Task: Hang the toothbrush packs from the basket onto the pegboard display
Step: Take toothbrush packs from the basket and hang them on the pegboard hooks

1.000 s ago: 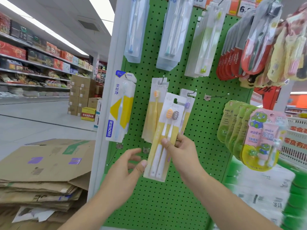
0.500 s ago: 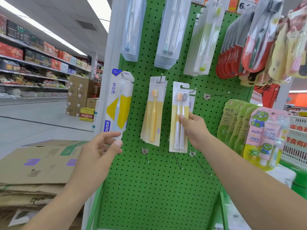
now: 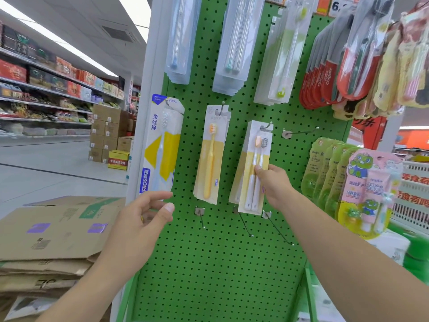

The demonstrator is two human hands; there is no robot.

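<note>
Pack in hand: I see a twin toothbrush pack [image 3: 251, 168], a tall card with a white top and a pale yellow lower part, two white-handled brushes under clear plastic, one head orange and one grey.
Where it is: it hangs by its top slot on a metal hook [image 3: 267, 127] in the middle of the green pegboard [image 3: 218, 263], in front of like packs on the same hook.
Right hand: my right hand [image 3: 274, 184] pinches the pack's right edge at mid-height, thumb on the front over the brush handles, fingers behind.
Left hand: my left hand [image 3: 144, 219] hovers low and to the left, fingers loosely spread, holding nothing; it is apart from the board.
Neighbours: a single yellow toothbrush pack [image 3: 210, 154] hangs just to the left; further left a white and yellow FROG box [image 3: 162, 147].
Below: bare hooks [image 3: 246, 225] jut out under the twin pack.
Off to the left: flattened cardboard boxes [image 3: 53, 240] lie stacked.
</note>
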